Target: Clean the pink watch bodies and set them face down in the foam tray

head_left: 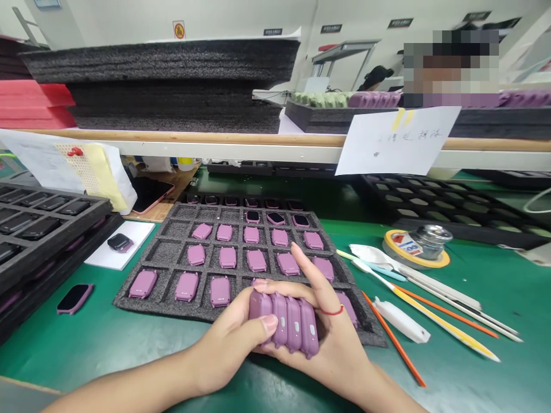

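Note:
My left hand point(228, 338) and my right hand point(322, 321) together press a row of several purple smartwatch cases point(286, 324) side by side, held between them. A red string circles my right wrist. Under my hands lies a black foam tray point(161, 275) with rows of pockets, most holding one purple watch case. Some cases show a dark screen upward near the far row. My hands hide the tray's near right pockets. A loose watch point(74, 298) lies screen up on the green mat point(451, 378) to the left of the tray.
Left of the tray stands a stack of black foam trays point(43, 229) holding dark screens. To the right lie orange and yellow sticks point(443, 321) and a tape roll with a metal can point(417, 245). A shelf point(181, 146) carries foam sheets. A person point(451, 74) sits beyond it.

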The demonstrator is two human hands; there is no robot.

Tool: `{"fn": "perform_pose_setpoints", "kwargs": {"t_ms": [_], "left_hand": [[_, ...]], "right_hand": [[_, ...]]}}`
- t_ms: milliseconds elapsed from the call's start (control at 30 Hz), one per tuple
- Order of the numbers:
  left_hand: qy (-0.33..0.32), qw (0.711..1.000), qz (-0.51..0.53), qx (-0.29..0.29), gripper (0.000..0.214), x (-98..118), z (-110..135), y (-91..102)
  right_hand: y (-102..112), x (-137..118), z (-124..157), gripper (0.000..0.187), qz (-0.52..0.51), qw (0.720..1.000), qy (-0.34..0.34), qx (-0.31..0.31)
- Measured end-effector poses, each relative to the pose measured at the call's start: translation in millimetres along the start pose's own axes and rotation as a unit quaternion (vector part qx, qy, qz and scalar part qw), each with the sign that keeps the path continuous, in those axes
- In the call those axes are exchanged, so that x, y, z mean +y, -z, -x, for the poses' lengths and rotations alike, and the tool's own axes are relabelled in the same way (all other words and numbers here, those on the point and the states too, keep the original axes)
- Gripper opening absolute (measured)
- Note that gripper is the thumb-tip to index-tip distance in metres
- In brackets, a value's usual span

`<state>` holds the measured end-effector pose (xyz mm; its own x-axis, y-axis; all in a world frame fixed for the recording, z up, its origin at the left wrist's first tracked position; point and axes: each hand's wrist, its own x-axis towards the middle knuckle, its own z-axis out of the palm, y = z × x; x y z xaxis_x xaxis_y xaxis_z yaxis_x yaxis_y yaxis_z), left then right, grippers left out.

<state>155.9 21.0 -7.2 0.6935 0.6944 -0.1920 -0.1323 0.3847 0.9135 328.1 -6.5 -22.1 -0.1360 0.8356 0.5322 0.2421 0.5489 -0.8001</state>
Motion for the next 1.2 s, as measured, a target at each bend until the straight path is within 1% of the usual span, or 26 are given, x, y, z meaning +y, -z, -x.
{"fn": "perform_pose_setpoints", "kwargs": {"t_ms": [67, 133, 233, 367, 433, 567, 700, 800, 900, 1000, 1067, 1133, 1200], "left_hand": [[-0.022, 0.999, -0.044, 0.007, 0.049, 1.5, -0.5, -0.2], [-0.029, 0.997, -0.075, 0.014, 0.047, 3.6, -0.7, -0.4], [-0.035, 0.995, -0.096, 0.003, 0.047, 5.3, -0.9, 1.0], [-0.093, 0.983, -0.156, -0.01, 0.043, 4.0, -2.0, 4.1], [-0.095, 0.984, -0.148, -0.008, 0.044, 2.7, -2.3, 4.3], [-0.069, 0.994, -0.087, -0.008, 0.047, 0.5, -2.1, 1.9], [-0.093, 0.989, -0.118, 0.003, 0.034, -2.7, -3.7, 1.3], [-0.122, 0.983, -0.136, -0.001, 0.033, -6.1, -5.7, 2.9], [-0.124, 0.984, -0.128, 0.009, 0.039, -7.5, -5.9, 2.2], [-0.094, 0.989, -0.109, 0.026, 0.045, -5.8, -4.0, -2.0], [-0.084, 0.99, -0.106, 0.033, 0.041, -4.2, -3.0, -5.0], [-0.081, 0.991, -0.098, 0.034, 0.038, -3.6, -2.9, -6.5], [-0.084, 0.992, -0.083, 0.033, 0.043, -4.0, -3.9, -6.2]], "right_hand": [[-0.1, 0.8, 0.3, 0.114, -0.003, 1.0, 0.002, 0.0], [-0.1, 2.3, 0.6, 0.114, -0.008, 1.0, 0.008, 0.002], [0.5, 4.3, 0.7, 0.114, -0.008, 1.0, 0.017, 0.001], [1.1, 3.9, 0.1, 0.112, 0.004, 1.0, 0.029, -0.001], [0.9, 2.6, -0.2, 0.11, 0.015, 0.999, 0.038, 0.001], [-0.1, 0.5, -0.6, 0.107, 0.014, 0.999, 0.044, 0.001], [-1.0, 1.2, -1.1, 0.106, 0.015, 0.999, 0.051, -0.007], [-1.4, 2.8, -1.4, 0.103, 0.044, 0.997, 0.07, -0.007], [-1.7, 4.3, -0.3, 0.094, 0.061, 0.994, 0.088, -0.006], [-2.6, 5.5, 0.9, 0.087, 0.063, 0.993, 0.103, -0.009], [-3.3, 5.8, 1.1, 0.089, 0.067, 0.991, 0.112, -0.01], [-3.9, 5.8, 1.0, 0.094, 0.071, 0.991, 0.116, -0.012], [-4.7, 6.1, 0.9, 0.096, 0.079, 0.99, 0.117, -0.016]]}}
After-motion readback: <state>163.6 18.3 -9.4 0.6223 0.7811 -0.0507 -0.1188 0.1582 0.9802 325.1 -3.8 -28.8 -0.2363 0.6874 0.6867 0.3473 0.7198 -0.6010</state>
